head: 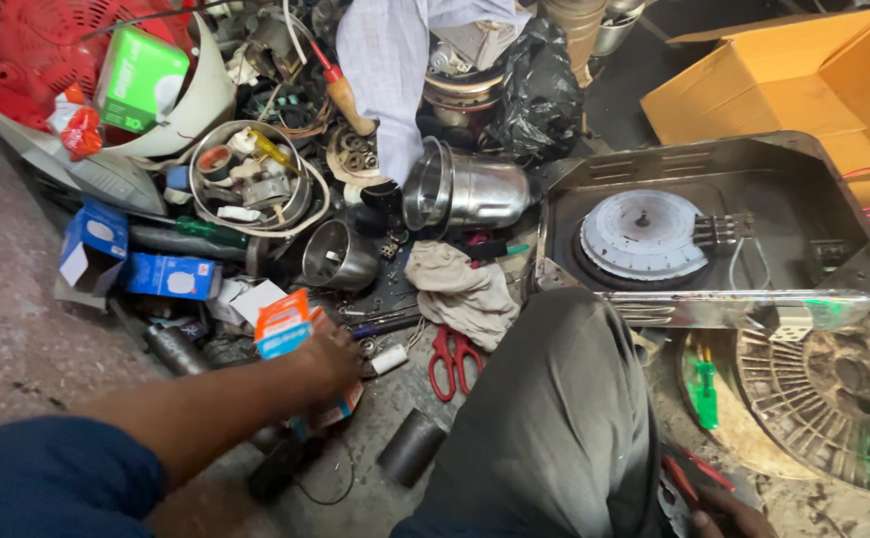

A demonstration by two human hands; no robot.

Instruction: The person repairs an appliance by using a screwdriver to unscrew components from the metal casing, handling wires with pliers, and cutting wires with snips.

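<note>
Now left hand on orange-blue box

Single head-worn view looks steeply down from close above the open metal housing; cluttered parts lie left of it, the wearer's knee below.

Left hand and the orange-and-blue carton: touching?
Touching. Head view shows the left hand lying against the orange-and-blue carton, fingers over its lower edge, no gap visible.

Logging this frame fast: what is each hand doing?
Left hand: on the orange-and-blue small box; grip unclear.
Right hand: mostly out of frame, cannot tell.
</note>
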